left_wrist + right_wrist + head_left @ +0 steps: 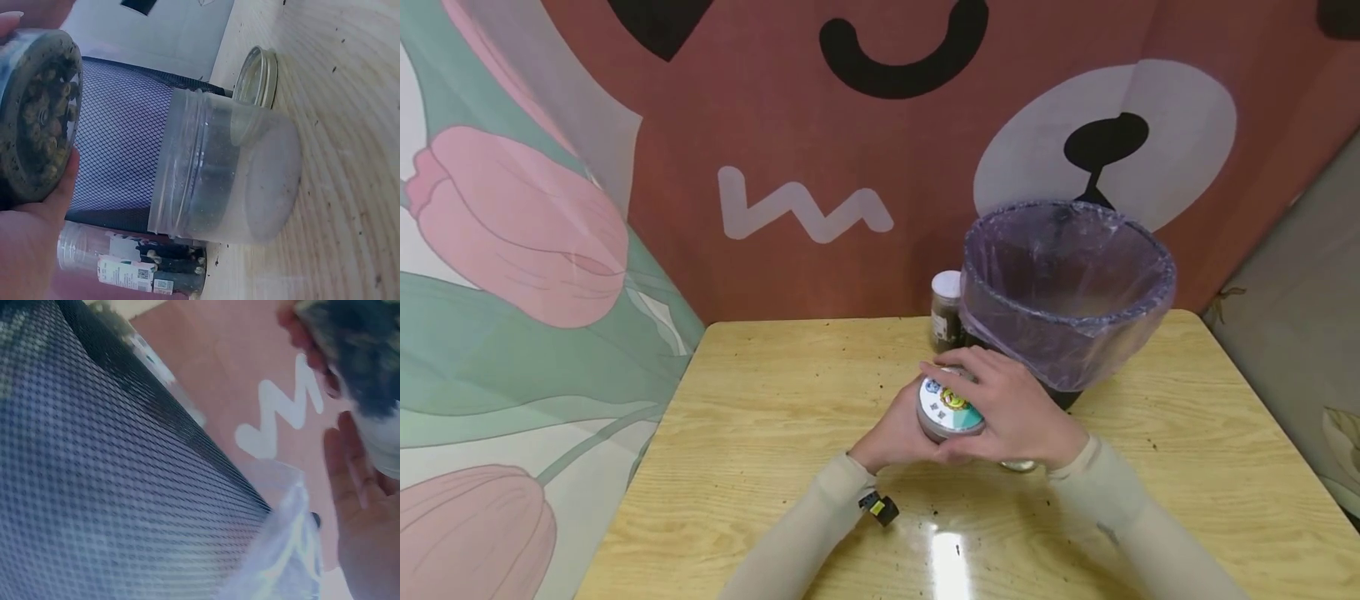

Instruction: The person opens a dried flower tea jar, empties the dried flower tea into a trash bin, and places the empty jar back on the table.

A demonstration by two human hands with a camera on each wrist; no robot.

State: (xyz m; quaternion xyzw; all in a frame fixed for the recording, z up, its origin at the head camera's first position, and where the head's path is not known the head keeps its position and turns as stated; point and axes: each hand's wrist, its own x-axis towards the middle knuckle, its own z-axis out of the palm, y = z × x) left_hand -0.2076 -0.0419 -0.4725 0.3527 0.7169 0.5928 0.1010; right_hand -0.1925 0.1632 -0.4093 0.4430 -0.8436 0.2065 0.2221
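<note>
In the head view my left hand (895, 433) grips the body of a clear jar. Its round printed lid (942, 411) faces up, with my right hand (1018, 408) curled over it, fingers at the far side and thumb at the near side. Through the base of the held jar (44, 115), the left wrist view shows dark and brownish dried pieces. Beyond it on the table stands a clear, wide-mouthed plastic jar (215, 172), with no lid on its threaded neck. A gold-rimmed lid (270, 81) lies beside that jar.
A mesh waste bin (119, 137) with a purple plastic liner (1037, 342) stands at the back right of the wooden table (760, 417). Against its left side is a white-capped jar (945, 312) of dark contents. Small dark crumbs dot the tabletop. A patterned cloth (790, 275) hangs behind.
</note>
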